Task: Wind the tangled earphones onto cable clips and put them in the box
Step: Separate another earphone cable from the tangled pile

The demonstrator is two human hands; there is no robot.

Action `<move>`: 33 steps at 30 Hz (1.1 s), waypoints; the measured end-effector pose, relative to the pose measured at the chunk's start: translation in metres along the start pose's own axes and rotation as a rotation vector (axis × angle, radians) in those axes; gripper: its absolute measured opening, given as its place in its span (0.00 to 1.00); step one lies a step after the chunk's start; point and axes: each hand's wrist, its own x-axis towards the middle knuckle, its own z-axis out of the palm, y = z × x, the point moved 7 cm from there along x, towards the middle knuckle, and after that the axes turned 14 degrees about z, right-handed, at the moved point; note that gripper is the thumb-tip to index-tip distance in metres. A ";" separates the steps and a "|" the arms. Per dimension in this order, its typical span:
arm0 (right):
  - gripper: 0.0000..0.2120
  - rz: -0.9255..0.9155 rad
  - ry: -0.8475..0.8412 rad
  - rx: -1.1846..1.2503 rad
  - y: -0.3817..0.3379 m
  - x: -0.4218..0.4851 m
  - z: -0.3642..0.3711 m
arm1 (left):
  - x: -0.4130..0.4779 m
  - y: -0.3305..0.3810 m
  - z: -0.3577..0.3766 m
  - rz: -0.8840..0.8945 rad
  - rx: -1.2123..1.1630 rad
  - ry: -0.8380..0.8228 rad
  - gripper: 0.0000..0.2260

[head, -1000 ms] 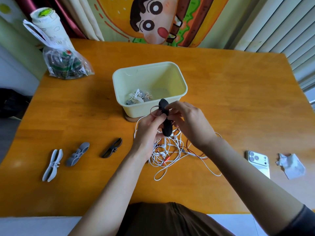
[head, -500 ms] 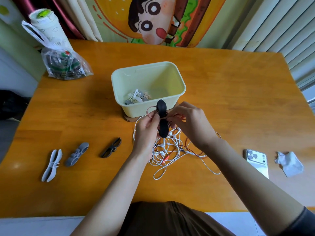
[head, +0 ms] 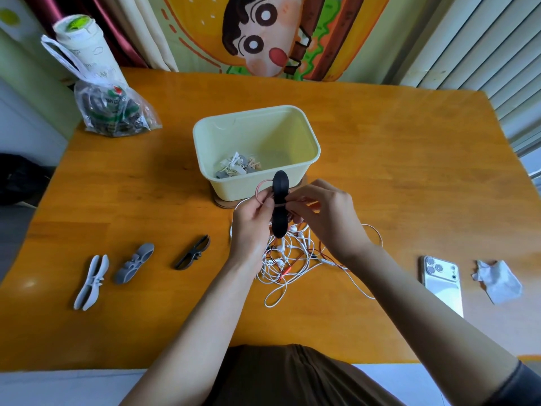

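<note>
Hands meet just on the near side of the box [head: 311, 128]. The left hand [head: 251, 227] grips the black clip [head: 280, 206] upright, fingers curled round its middle. The right hand [head: 328, 218] pinches a pink cable [head: 261, 186] against the clip's waist, with a loop showing on the clip's left. Under both hands the tangle of earphones [head: 289, 259] lies on the table [head: 409, 171], white and red cords mixed. One wound set [head: 237, 167] sits in the box's near left corner. Three spare clips [head: 134, 262] lie in a row to the left. A phone [head: 442, 281] and a crumpled tissue [head: 497, 281] lie to the right, and a plastic bag [head: 114, 112] sits far left.
</note>
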 end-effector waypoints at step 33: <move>0.13 0.137 -0.106 0.282 0.009 0.001 -0.008 | 0.000 0.000 0.000 -0.248 -0.233 -0.252 0.11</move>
